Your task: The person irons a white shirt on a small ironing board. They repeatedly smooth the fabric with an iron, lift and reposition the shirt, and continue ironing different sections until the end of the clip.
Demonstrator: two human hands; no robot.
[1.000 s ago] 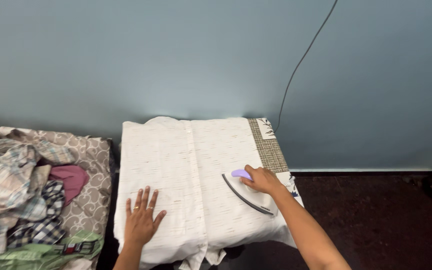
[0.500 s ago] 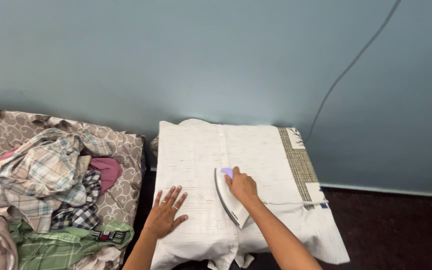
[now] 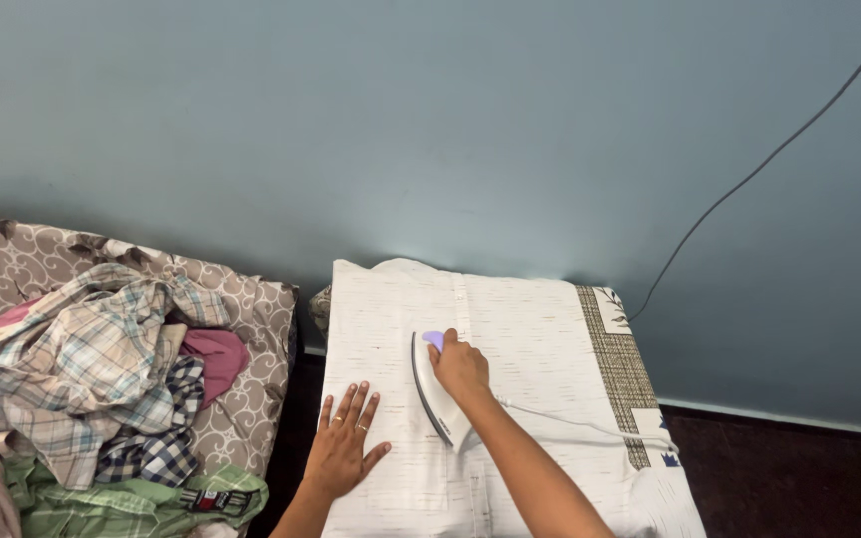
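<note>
I see the right hand [image 3: 460, 367] clenched round the lilac handle of a white iron [image 3: 433, 394], sole down on the white shirt [image 3: 520, 349] near its button strip. Left hand [image 3: 344, 448] lies flat, fingers spread, holding nothing, pressing the shirt's near left part. Heap of checked clothes [image 3: 92, 379] sits to the left.

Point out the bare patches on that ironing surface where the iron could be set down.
Free: the white shirt between the iron and the woven strip, and the far edge by the wall. Crowded: the near left, where the left hand lies flat beside the right hand gripping the iron. The clothes pile fills the bed.
</note>
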